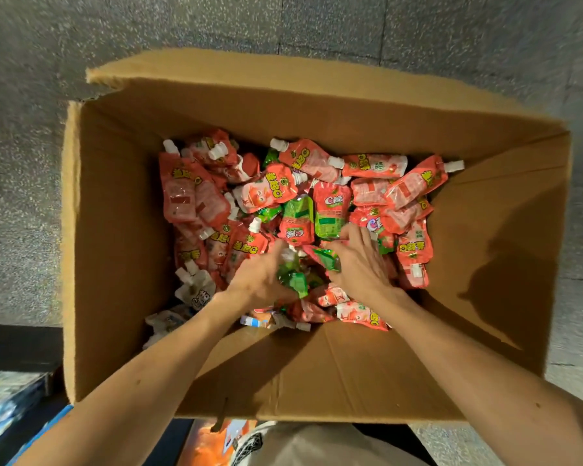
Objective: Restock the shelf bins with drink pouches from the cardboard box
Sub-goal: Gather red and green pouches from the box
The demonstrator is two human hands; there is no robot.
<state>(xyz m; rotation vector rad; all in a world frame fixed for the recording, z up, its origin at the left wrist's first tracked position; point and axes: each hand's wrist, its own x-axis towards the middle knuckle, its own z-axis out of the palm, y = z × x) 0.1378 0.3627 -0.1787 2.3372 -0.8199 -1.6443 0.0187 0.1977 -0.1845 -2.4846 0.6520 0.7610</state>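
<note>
One cardboard box is standing open, and two hands are reaching into it: one left hand and one right hand. Inside, well over twenty red drink pouches are showing, heaped too thickly for an exact count. Among them, green pouches are peeking out in about five places. Two or three white pouches are lying in the near left corner.

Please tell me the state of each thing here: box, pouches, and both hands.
cardboard box, open, flaps up, partly filled.
drink pouches, loose heap, caps on.
green pouches, bunched between the hands.
left hand, blurred, grips green pouches.
right hand, fingers spread, pressing the bunch.
</note>
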